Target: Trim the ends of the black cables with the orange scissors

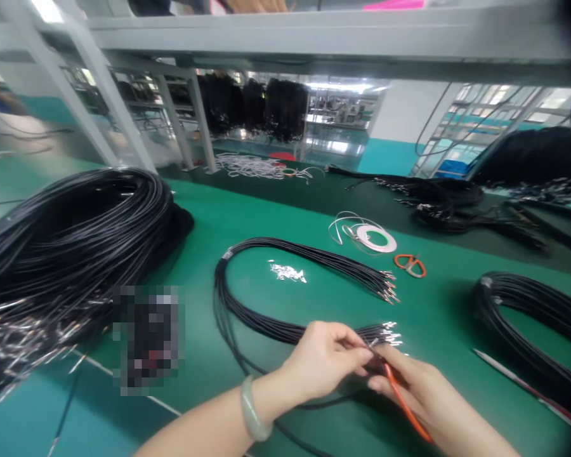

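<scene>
orange-handled tool (pixel 402 406) in right hand (pixel 419 383); cables (pixel 266 322) just beyond left hand (pixel 320 357)

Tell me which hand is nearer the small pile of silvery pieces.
Left. The left hand is on the wearer's side of the silvery pieces, slightly right; the right hand is farther right.

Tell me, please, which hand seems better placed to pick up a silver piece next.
Probably the left hand: it is nearer the silver pieces, while the right hand holds an orange-handled tool.
</scene>
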`<state>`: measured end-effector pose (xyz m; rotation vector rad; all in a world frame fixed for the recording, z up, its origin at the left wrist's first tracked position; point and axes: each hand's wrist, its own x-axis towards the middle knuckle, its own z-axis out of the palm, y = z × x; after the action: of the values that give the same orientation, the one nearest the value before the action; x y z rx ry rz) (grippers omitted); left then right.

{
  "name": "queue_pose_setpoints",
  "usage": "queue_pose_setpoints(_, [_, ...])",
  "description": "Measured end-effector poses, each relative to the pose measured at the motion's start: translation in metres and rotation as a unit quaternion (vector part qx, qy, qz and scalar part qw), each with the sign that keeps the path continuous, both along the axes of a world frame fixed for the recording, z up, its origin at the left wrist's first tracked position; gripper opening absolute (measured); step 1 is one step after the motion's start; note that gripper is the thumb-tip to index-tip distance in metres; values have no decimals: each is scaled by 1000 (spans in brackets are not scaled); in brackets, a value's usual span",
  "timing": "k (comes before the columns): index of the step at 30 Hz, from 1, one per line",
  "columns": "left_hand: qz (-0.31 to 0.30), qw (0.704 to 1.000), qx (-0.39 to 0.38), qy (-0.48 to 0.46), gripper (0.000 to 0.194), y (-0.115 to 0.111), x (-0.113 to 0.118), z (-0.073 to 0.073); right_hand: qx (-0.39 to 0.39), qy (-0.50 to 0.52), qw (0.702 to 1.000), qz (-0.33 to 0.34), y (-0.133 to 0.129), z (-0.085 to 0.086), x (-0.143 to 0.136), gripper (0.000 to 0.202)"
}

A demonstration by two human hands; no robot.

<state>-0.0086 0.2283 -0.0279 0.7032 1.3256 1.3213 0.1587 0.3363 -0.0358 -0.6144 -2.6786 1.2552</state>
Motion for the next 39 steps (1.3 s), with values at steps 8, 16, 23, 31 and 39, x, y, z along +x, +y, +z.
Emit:
queue_pose_setpoints(8, [-99,983,6,-154,39,-4,-6,10,-84,-3,994,69,2,20,0,13])
queue_pose_setpoints(16, [-37,995,2,-90,34,0,-3,13,-169,19,985,4,5,34,1,19])
queue_pose_setpoints(23, [-28,999,-12,-14,28,4,1,9,-219,231,913,-257,-14,25,-19,30])
queue_pose_setpoints(31, [-25,1000,-9,-2,30,5,2,4,-275,259,880,-287,-23,18,-22,35])
queue_pose_setpoints(39, [-161,986,11,-43,28,1,-8,13,-429,246,858,-137,-11,15,-19,31])
